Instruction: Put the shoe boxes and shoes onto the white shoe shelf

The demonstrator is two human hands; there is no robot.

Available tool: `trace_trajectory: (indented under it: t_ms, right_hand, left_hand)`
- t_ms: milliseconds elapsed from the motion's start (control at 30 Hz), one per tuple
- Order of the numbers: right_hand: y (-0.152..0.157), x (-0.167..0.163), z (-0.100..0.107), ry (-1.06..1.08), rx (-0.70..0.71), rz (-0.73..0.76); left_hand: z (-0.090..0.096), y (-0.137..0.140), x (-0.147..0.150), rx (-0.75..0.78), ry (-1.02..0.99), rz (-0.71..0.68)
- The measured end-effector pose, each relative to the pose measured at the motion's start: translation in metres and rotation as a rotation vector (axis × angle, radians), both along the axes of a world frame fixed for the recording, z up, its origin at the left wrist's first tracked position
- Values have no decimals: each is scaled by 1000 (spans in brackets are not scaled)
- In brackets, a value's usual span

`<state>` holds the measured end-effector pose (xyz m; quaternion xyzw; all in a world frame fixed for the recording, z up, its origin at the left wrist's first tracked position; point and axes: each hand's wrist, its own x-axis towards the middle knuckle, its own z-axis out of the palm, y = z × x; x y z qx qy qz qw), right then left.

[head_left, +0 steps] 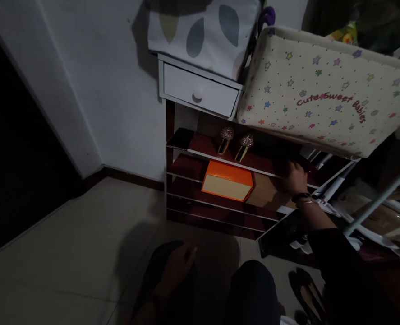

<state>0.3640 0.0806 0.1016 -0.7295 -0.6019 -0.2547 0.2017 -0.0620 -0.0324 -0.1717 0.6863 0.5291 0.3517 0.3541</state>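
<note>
Where the shoe rack [186,146] runs into shadow, the right hand [294,177] is stretched onto its upper shelf, fingers curled; what they touch cannot be told. A glittery pair of shoes [235,142] is set just left of it, an orange box [227,181] on the shelf below. The left hand [177,267] is rested on a knee, fingers loosely together. "Cute Sweet Babies" is printed on the star-patterned pad [324,90] overhead.

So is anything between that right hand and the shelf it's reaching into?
Nothing visible blocks it. The right hand is already inside the shoe rack, at the dark right end of the upper shelf. The star-printed cushion overhangs it from above. What the fingers touch is too dark to tell. The orange box sits apart, to its left.
</note>
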Motion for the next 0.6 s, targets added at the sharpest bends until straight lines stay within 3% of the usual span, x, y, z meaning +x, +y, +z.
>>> trace_trajectory:
  t_ms: [67,167,233,300,433,600]
  right_hand:
    - [-2,-8,1,2,30,73]
    - [0,-51,6,-113,41,449]
    - [7,-89,8,-189,-38,662]
    - [17,-121,8,-231,-157,752]
    - [36,-138,5,-182,-231,631]
    - [38,-92,1,-34,-177,329]
  left_hand:
    - [2,1,-2,4,-4,10]
    - [-1,3,-1,13,-4,19]
    - [-6,3,2,20,-4,17]
    - [-11,2,4,11,0,2]
    - [-22,2,2,-3,24,7]
    - [-25,5,-8,-12,62,11]
